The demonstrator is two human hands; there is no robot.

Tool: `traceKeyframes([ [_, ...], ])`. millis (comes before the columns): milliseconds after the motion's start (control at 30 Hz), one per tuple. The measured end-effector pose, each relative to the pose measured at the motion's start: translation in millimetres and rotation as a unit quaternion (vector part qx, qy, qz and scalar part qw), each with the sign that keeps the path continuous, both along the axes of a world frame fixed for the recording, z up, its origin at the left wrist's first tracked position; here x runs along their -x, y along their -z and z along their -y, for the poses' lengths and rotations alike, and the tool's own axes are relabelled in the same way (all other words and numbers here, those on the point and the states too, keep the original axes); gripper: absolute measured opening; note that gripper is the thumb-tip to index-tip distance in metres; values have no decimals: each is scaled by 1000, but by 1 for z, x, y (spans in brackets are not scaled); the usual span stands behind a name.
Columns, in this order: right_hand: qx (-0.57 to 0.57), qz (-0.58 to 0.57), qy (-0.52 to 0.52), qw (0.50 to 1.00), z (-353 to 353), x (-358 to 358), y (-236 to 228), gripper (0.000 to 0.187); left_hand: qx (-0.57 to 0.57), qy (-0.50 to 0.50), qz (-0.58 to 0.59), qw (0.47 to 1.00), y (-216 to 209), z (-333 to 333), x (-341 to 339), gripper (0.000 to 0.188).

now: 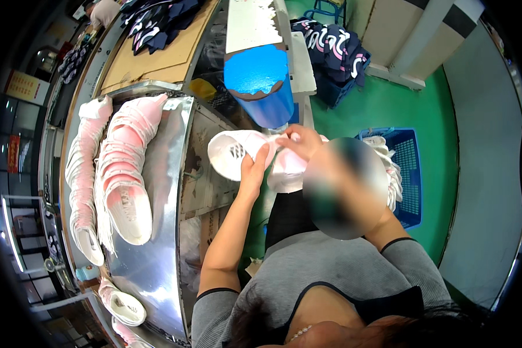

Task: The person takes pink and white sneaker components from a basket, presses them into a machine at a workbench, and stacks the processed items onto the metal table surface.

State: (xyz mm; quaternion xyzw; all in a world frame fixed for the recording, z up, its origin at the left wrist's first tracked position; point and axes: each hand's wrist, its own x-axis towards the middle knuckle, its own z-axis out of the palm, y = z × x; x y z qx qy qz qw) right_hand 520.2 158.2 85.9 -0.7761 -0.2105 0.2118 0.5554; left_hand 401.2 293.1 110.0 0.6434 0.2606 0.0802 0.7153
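My left hand (252, 175) grips a white and pink shoe upper (226, 153), its thumb on the near side, just below a blue machine head (260, 87). At the right end of that upper is my right hand (305, 142), its fingers pinched together on the edge under the machine. What lies between those fingertips is too small to make out. Another pink and white upper (287, 174) rests beneath my right hand, above my lap. A blurred round patch covers much of my right forearm.
On the shiny metal table (159, 174) to the left lie two long rows of nested pink and white uppers (127, 156). A blue basket (410, 174) with white pieces stands at right. Dark pieces fill a blue crate (333, 87) behind. Far left, a person (103, 13) bends over.
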Motion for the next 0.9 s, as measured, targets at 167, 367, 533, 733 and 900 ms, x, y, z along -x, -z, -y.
traceKeyframes([
  [167, -150, -229, -41, 961, -6, -32, 18, 14, 39, 13, 38, 998, 7, -10, -29, 33],
  [367, -126, -328, 19, 936, -11, -47, 14, 11, 161, -108, 12, 981, 12, 5, -58, 38],
  [533, -104, -303, 33, 947, -8, -57, 0, 15, 369, -132, -15, 920, 38, -27, -68, 37],
  [733, -288, -369, 112, 876, 47, -38, 17, 16, 146, -159, -11, 976, 16, -2, 49, 53],
  [900, -236, -305, 56, 921, 6, 50, 24, 24, 78, -127, -12, 989, -9, 53, 48, 47],
])
